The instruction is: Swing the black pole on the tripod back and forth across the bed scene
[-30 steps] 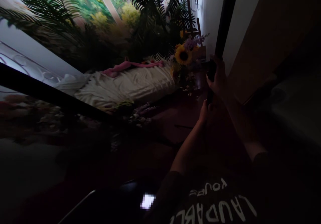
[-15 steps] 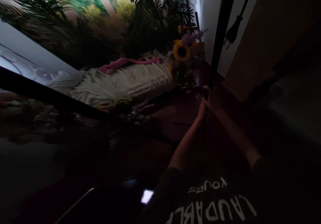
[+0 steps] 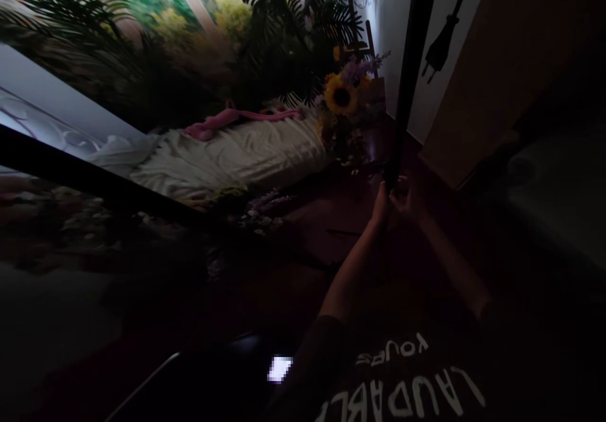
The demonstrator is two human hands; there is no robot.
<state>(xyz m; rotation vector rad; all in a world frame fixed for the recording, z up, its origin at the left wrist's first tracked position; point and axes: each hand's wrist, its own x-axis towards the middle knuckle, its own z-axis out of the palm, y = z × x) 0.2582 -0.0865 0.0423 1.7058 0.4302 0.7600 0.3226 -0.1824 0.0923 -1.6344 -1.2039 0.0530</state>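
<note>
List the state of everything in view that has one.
Black pole: raised, both hands at its lower part
Left hand: against pole, grip too dark to confirm
Right hand: fingers curled, contact unclear
Power plug: unplugged, prongs bare
Cream cloth: draped, wrinkled
Pink plush item: lying on cloth
Sunflower: open

Cream cloth [image 3: 237, 157] bears a pink, seemingly plush toy [image 3: 218, 122].
</note>
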